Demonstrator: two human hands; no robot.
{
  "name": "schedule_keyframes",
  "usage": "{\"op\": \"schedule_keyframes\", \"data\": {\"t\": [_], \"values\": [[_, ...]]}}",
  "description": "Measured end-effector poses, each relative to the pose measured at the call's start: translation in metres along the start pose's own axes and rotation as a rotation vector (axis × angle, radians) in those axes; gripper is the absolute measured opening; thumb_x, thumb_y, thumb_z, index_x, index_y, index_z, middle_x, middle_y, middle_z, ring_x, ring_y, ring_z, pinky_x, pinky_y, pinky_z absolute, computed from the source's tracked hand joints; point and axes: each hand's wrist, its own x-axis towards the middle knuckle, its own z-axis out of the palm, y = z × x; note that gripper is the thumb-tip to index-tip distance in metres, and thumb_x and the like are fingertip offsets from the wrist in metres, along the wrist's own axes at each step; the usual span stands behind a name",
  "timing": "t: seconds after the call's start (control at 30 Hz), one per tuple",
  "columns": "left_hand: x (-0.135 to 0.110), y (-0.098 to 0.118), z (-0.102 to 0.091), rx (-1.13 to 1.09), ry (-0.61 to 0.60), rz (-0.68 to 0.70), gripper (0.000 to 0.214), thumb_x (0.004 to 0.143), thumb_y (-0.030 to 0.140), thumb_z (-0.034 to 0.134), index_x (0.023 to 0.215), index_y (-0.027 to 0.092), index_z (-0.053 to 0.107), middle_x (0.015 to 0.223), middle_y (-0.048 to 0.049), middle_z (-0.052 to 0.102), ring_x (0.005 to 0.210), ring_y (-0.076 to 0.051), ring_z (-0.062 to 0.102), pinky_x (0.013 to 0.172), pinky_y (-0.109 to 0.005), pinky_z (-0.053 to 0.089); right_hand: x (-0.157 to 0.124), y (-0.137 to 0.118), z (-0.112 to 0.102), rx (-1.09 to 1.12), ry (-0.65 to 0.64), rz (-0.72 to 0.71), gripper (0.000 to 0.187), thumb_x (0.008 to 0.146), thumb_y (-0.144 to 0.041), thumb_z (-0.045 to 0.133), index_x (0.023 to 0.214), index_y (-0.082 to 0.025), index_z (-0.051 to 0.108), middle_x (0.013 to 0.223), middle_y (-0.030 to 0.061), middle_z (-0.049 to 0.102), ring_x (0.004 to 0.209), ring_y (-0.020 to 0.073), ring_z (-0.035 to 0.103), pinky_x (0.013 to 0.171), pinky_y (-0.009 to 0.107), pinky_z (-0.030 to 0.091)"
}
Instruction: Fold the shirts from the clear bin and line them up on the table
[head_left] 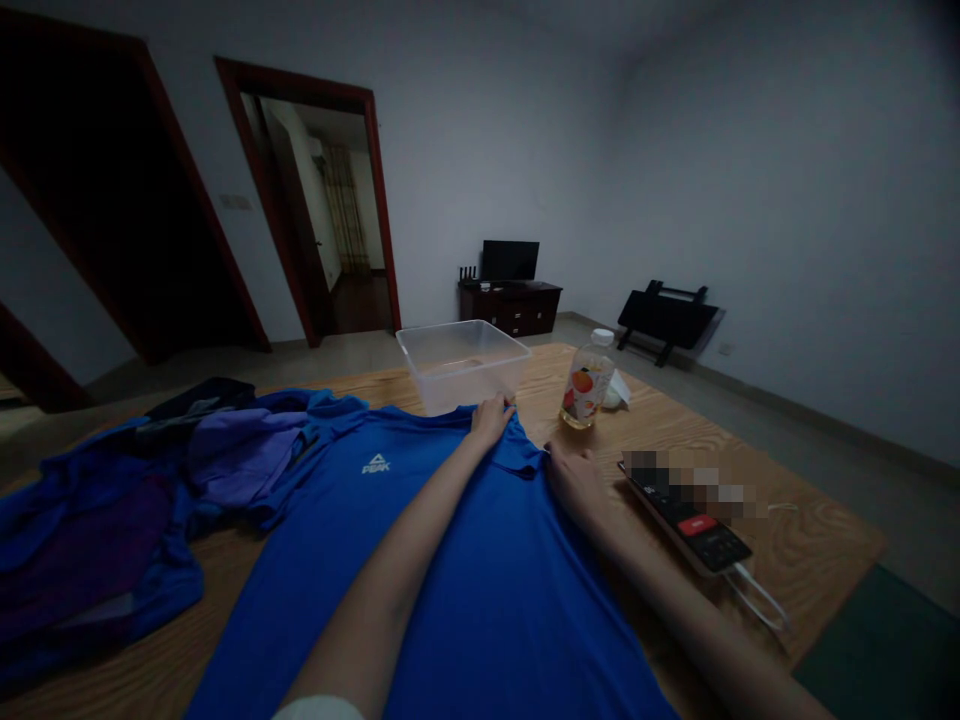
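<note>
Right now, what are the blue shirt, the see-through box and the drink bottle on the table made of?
The blue shirt seems to be thin, smooth cloth, maybe polyester: it drapes softly. The box looks like hard, smooth plastic, because its walls are milky and half see-through. The bottle is probably clear, shiny plastic, since pale liquid shows through, but it could be glass.

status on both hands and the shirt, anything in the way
Left hand on shirt, right hand at its sleeve. Shirt spread, logo up. Bin at far edge, possibly in the way; bottle, phone to the right.
</note>
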Motion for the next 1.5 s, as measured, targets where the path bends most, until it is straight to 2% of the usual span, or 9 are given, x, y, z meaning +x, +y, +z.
{"op": "schedule_keyframes", "data": {"t": [0.13,0.37,0.57,0.8,0.93,1.07,1.33,1.43,1.5], "values": [[0.010,0.004,0.006,-0.008,-0.027,-0.006,0.037,0.101,0.039,0.069,0.129,0.016,0.068,0.130,-0.0205,0.074,0.125,-0.034,0.069,0.103,-0.040,0.051,0.006,-0.005,-0.006,-0.068,0.014,-0.029,0.026,0.105,-0.023,0.051,0.129,-0.022,0.063,0.127,0.0176,0.072,0.115,0.0320,0.066,0.089,0.039,0.039],[0.011,0.000,0.003,-0.065,-0.027,0.039,0.026,0.107,0.029,0.058,0.127,0.022,0.073,0.135,-0.0117,0.075,0.127,-0.025,0.069,0.107,-0.033,0.049,0.012,0.002,-0.004,-0.126,0.050,0.055,0.018,0.102,-0.020,0.053,0.116,-0.012,0.061,0.111,0.0172,0.071,0.100,0.0305,0.067,0.084,0.038,0.040],[0.013,-0.004,0.006,-0.092,0.016,-0.010,0.025,0.108,0.030,0.059,0.125,0.018,0.073,0.126,-0.0143,0.077,0.122,-0.026,0.070,0.106,-0.036,0.050,0.014,0.008,-0.006,-0.140,0.061,-0.186,0.026,0.107,-0.015,0.048,0.128,-0.016,0.062,0.128,0.0153,0.068,0.116,0.0288,0.061,0.094,0.037,0.042],[0.021,-0.004,0.011,-0.128,-0.004,-0.015,0.029,0.107,0.038,0.063,0.124,0.016,0.071,0.125,-0.0099,0.074,0.118,-0.025,0.070,0.108,-0.049,0.054,0.001,0.019,-0.012,-0.130,0.081,-0.340,0.022,0.106,-0.018,0.053,0.121,-0.016,0.070,0.133,0.0145,0.068,0.116,0.0306,0.062,0.098,0.041,0.048],[0.025,-0.003,0.012,-0.149,-0.054,-0.019,0.029,0.105,0.040,0.067,0.120,0.016,0.072,0.127,-0.0103,0.072,0.120,-0.025,0.069,0.109,-0.051,0.055,-0.009,0.024,0.004,-0.042,0.132,-0.334,0.032,0.109,-0.024,0.051,0.138,-0.018,0.066,0.143,0.0137,0.065,0.121,0.0280,0.063,0.103,0.040,0.052],[0.030,-0.002,0.010,-0.192,-0.112,-0.005,0.032,0.102,0.036,0.072,0.127,0.016,0.070,0.131,-0.0108,0.070,0.119,-0.026,0.069,0.105,-0.050,0.058,-0.015,0.027,0.016,-0.043,0.126,-0.325,0.044,0.111,-0.028,0.047,0.152,-0.017,0.059,0.150,0.0166,0.062,0.132,0.0354,0.059,0.110,0.051,0.051],[0.029,0.001,0.011,-0.263,-0.122,0.039,0.031,0.103,0.037,0.071,0.125,0.015,0.070,0.127,-0.0102,0.071,0.111,-0.024,0.071,0.097,-0.045,0.062,-0.034,0.024,0.012,0.042,0.082,-0.331,0.049,0.111,-0.027,0.043,0.158,-0.026,0.057,0.160,0.0191,0.052,0.143,0.0352,0.055,0.116,0.055,0.048],[0.027,0.004,0.007,-0.258,-0.096,0.089,0.035,0.103,0.039,0.070,0.129,0.015,0.069,0.127,-0.0105,0.072,0.110,-0.024,0.072,0.097,-0.046,0.062,-0.039,0.026,0.015,0.106,0.100,-0.288,0.046,0.111,-0.032,0.045,0.154,-0.018,0.057,0.158,0.0214,0.054,0.144,0.0344,0.054,0.118,0.054,0.047],[0.022,0.002,0.001,-0.229,-0.073,0.138,0.035,0.102,0.034,0.070,0.131,0.016,0.068,0.133,-0.0120,0.071,0.120,-0.025,0.070,0.107,-0.047,0.057,-0.039,0.028,0.018,0.149,0.143,-0.248,0.042,0.111,-0.034,0.045,0.144,-0.011,0.059,0.152,0.0250,0.057,0.145,0.0347,0.053,0.119,0.053,0.047]]}}
